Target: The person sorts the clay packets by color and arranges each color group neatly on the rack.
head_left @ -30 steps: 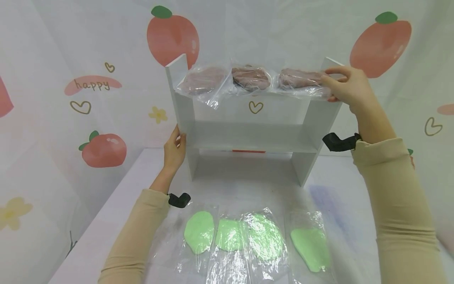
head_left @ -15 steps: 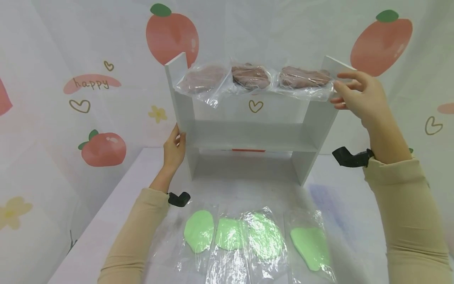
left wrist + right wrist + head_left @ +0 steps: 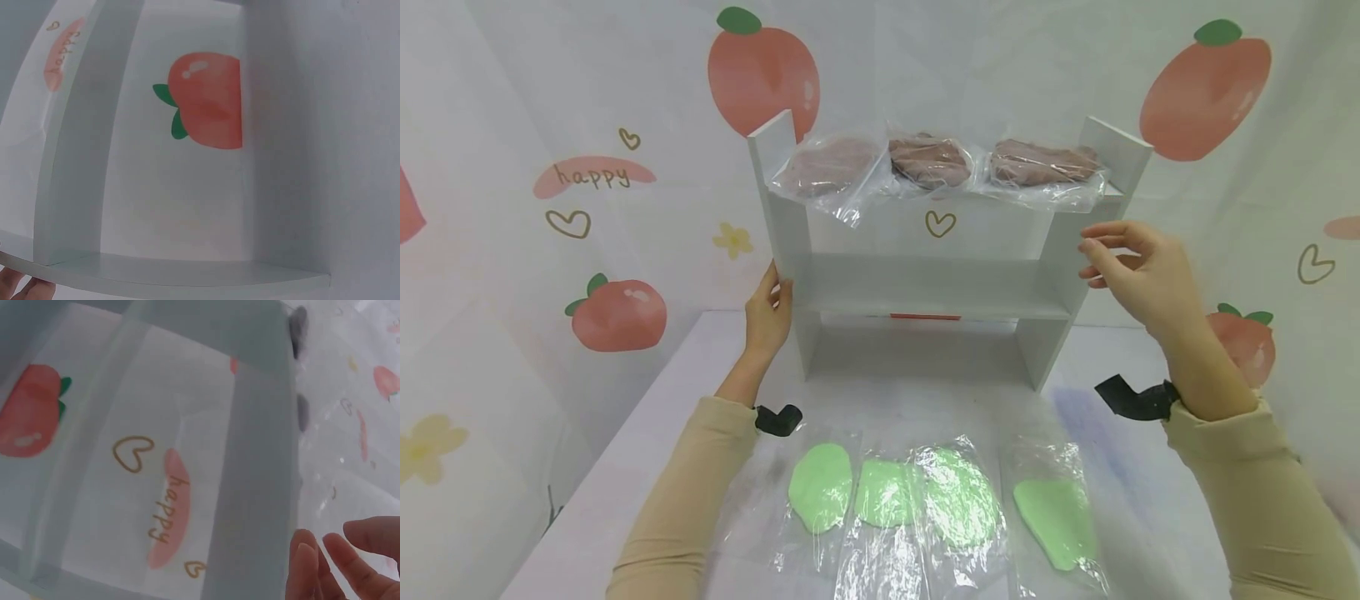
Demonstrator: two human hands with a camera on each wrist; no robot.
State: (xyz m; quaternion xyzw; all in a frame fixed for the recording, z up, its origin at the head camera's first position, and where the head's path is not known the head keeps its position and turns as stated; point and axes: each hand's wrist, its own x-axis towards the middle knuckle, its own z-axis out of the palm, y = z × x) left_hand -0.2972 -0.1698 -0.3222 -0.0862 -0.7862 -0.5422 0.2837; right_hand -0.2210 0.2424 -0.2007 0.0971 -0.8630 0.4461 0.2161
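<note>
A white two-tier shelf (image 3: pixel 925 287) stands on the table. Across its top board lie three clear bags holding brownish-red lumps: a left bag (image 3: pixel 831 171), a middle bag (image 3: pixel 930 162) and a right bag (image 3: pixel 1045 164). My left hand (image 3: pixel 767 321) rests against the outside of the left side panel; its fingertips (image 3: pixel 34 290) show past the panel's edge in the left wrist view. Just in front of the right side panel, my right hand (image 3: pixel 1138 271) hangs in the air with loosely bent fingers and nothing held. Its fingers (image 3: pixel 303 556) also appear in the right wrist view.
Several clear bags with flat light-green pieces lie in a row on the table before the shelf, among them a leftmost green piece (image 3: pixel 822 490) and a rightmost green piece (image 3: pixel 1058 521). A fruit-printed cloth (image 3: pixel 985 75) hangs behind.
My right hand has let go of the right bag of brownish-red lump and moved away from it, then down beside the right panel. My left hand has stayed at the left panel.
</note>
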